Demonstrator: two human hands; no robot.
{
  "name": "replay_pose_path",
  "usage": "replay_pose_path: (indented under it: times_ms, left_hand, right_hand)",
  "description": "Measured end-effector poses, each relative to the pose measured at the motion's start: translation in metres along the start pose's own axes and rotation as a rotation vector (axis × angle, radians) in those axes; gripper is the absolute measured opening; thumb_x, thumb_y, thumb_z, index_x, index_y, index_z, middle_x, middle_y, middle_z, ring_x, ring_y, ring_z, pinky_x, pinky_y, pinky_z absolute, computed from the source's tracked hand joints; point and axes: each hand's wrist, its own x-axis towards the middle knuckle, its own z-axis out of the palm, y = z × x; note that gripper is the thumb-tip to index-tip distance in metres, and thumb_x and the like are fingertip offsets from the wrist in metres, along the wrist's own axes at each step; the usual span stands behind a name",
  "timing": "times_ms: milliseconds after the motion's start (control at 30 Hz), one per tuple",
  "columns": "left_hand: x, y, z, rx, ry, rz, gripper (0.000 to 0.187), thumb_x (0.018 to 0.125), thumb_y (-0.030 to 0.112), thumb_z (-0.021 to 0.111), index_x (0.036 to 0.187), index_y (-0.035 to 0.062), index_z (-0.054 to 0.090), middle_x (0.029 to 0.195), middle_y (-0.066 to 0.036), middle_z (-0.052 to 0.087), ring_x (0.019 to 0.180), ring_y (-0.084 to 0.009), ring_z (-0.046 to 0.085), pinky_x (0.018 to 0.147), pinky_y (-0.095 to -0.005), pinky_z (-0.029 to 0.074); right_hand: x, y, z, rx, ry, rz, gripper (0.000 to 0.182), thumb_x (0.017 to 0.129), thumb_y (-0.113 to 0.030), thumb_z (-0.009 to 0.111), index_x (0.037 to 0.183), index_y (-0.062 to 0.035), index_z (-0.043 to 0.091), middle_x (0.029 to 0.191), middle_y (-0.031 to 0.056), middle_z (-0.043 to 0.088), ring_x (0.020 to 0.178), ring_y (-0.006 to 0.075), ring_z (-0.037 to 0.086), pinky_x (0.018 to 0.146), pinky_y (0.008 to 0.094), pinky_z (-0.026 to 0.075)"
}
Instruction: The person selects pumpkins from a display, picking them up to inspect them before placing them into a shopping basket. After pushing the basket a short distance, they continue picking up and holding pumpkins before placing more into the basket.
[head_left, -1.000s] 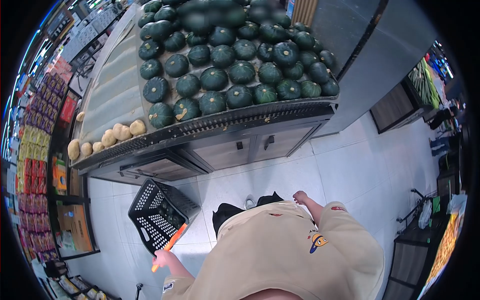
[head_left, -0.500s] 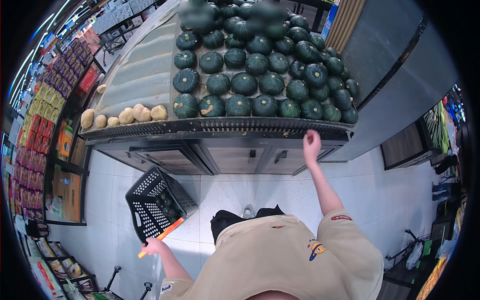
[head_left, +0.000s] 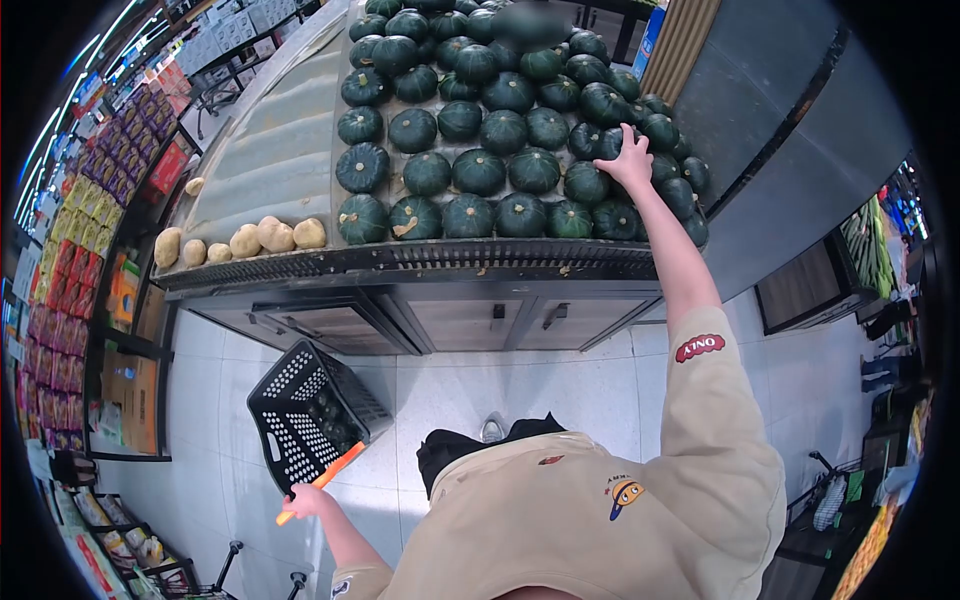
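Note:
Rows of dark green kabocha squash (head_left: 478,172) fill the sloped display stand. Over the right part of the pile is my right hand (head_left: 630,163), fingers spread against the squash there; whether they touch one is hard to tell. Down at the lower left, my left hand (head_left: 303,502) is closed around the orange handle (head_left: 338,466) of a black perforated shopping basket (head_left: 283,405). Several dark green squash (head_left: 330,418) lie inside the basket, which is tilted near the floor.
Several potatoes (head_left: 275,234) line the stand's front left edge, beside a bare grey-green liner (head_left: 265,150). A black slatted lip (head_left: 450,258) runs along the front. Shelves of packaged goods (head_left: 60,330) stand left; a grey pillar (head_left: 760,110) rises at the right.
My right hand has moved up and forward from the stand's front lip onto the squash, and its fingers have spread. My left hand still holds the basket handle.

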Motion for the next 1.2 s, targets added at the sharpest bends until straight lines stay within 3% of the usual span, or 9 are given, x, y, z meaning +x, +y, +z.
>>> replay_pose_path:
  times_ms: [100, 233, 333, 533, 567, 833, 933, 1033, 1200]
  left_hand:
    - [0.002, 0.001, -0.004, 0.029, -0.018, 0.012, 0.032, 0.078, 0.013, 0.052, 0.107, 0.0035, 0.047, 0.107, -0.03, 0.044, 0.086, -0.0376, 0.055, 0.072, -0.046, 0.048]
    - [-0.007, 0.005, -0.005, 0.001, -0.03, 0.027, 0.033, 0.077, 0.014, 0.053, 0.107, 0.0023, 0.047, 0.104, -0.031, 0.045, 0.087, -0.0381, 0.055, 0.072, -0.0467, 0.048]
    - [0.004, -0.004, -0.003, 0.065, -0.02, 0.053, 0.034, 0.076, 0.014, 0.053, 0.107, 0.0021, 0.047, 0.104, -0.032, 0.045, 0.086, -0.0381, 0.055, 0.072, -0.0467, 0.048]
    - [0.006, -0.004, 0.007, 0.001, 0.05, 0.024, 0.033, 0.075, 0.014, 0.053, 0.107, 0.0043, 0.048, 0.102, -0.03, 0.046, 0.083, -0.0381, 0.055, 0.071, -0.0461, 0.048]
    - [0.007, -0.004, 0.008, 0.001, 0.045, 0.033, 0.033, 0.075, 0.014, 0.053, 0.107, 0.0043, 0.048, 0.102, -0.03, 0.046, 0.083, -0.0381, 0.055, 0.071, -0.0461, 0.048]
    - [0.003, 0.001, 0.003, 0.028, 0.019, -0.018, 0.035, 0.074, 0.013, 0.052, 0.107, 0.0051, 0.048, 0.102, -0.03, 0.046, 0.084, -0.0384, 0.055, 0.07, -0.0468, 0.048]
    - [-0.006, 0.007, -0.002, -0.04, 0.017, -0.029, 0.035, 0.074, 0.013, 0.052, 0.107, 0.0047, 0.048, 0.102, -0.031, 0.046, 0.084, -0.0386, 0.055, 0.071, -0.0471, 0.048]
    - [0.003, -0.002, 0.004, -0.017, 0.024, -0.014, 0.035, 0.074, 0.013, 0.053, 0.107, 0.0042, 0.047, 0.102, -0.03, 0.046, 0.085, -0.0388, 0.055, 0.071, -0.0467, 0.048]
    - [0.007, -0.007, 0.003, -0.012, 0.005, 0.014, 0.035, 0.075, 0.014, 0.054, 0.108, 0.0039, 0.047, 0.103, -0.031, 0.045, 0.084, -0.0391, 0.055, 0.072, -0.0469, 0.048]
  right_hand:
    - [-0.003, 0.003, 0.003, -0.042, -0.016, 0.024, 0.092, 0.053, -0.041, 0.079, 0.13, -0.0258, 0.03, 0.126, 0.0181, 0.035, 0.102, 0.0449, 0.05, 0.083, 0.0496, 0.047]
    - [-0.002, 0.022, 0.028, 0.586, 0.276, -0.085, 0.081, 0.061, -0.04, 0.076, 0.126, -0.0165, 0.035, 0.118, 0.016, 0.045, 0.104, 0.0348, 0.051, 0.08, 0.0455, 0.048]
    - [-0.061, -0.008, -0.028, 1.868, -0.597, 0.354, 0.074, 0.071, -0.053, 0.059, 0.124, -0.0057, 0.039, 0.12, 0.0189, 0.045, 0.106, 0.0353, 0.05, 0.067, 0.0443, 0.054]
    - [-0.135, -0.028, -0.062, 2.533, -1.13, 0.033, 0.077, 0.073, -0.055, 0.051, 0.13, -0.0053, 0.033, 0.125, 0.0253, 0.035, 0.104, 0.0404, 0.047, 0.063, 0.0402, 0.058]
    - [-0.139, -0.026, -0.064, 2.567, -1.244, 0.032, 0.079, 0.069, -0.05, 0.062, 0.131, -0.0118, 0.031, 0.131, 0.0209, 0.027, 0.105, 0.0382, 0.044, 0.068, 0.0458, 0.055]
    - [-0.16, -0.034, -0.083, 2.452, -1.182, -0.068, 0.082, 0.072, -0.059, 0.05, 0.132, -0.0068, 0.031, 0.125, 0.0265, 0.037, 0.098, 0.041, 0.05, 0.054, 0.04, 0.057]
    - [-0.154, -0.024, -0.081, 1.815, -0.908, 0.064, 0.078, 0.07, -0.053, 0.058, 0.13, -0.008, 0.035, 0.118, 0.0166, 0.049, 0.102, 0.0318, 0.052, 0.066, 0.0403, 0.056]
    - [-0.15, -0.027, -0.053, 0.634, -0.047, -0.316, 0.078, 0.056, -0.03, 0.077, 0.123, -0.0138, 0.041, 0.117, 0.0126, 0.047, 0.108, 0.0272, 0.048, 0.085, 0.0383, 0.045]
    - [-0.151, -0.015, -0.042, 0.237, 0.035, -0.326, 0.088, 0.051, -0.029, 0.079, 0.126, -0.0172, 0.036, 0.12, 0.008, 0.041, 0.106, 0.0318, 0.046, 0.086, 0.0408, 0.044]
